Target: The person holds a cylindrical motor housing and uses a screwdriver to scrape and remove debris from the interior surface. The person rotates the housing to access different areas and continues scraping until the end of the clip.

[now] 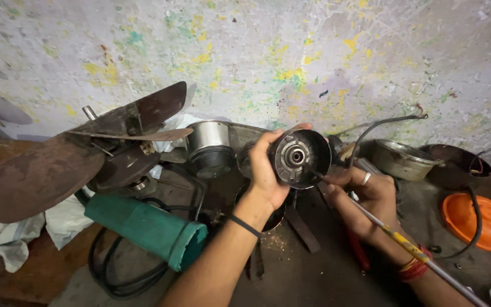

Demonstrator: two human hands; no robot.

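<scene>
Left hand [265, 170] grips the round dark metal motor housing [302, 157], palm hiding its nine-o'clock edge; right hand [370, 199] pinches a thin metal rod [410, 250], tip lost inside.

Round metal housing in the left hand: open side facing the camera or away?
Toward the camera. The housing shows its hollow inside and central bearing; left hand grips its rim.

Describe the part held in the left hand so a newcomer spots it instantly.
Start at the paint-speckled wall, then drop to the cluttered workbench's middle. There the left hand grips a round dark metal housing. Unlike the nearby shiny steel cup, a silver bearing sits at its centre.
</scene>
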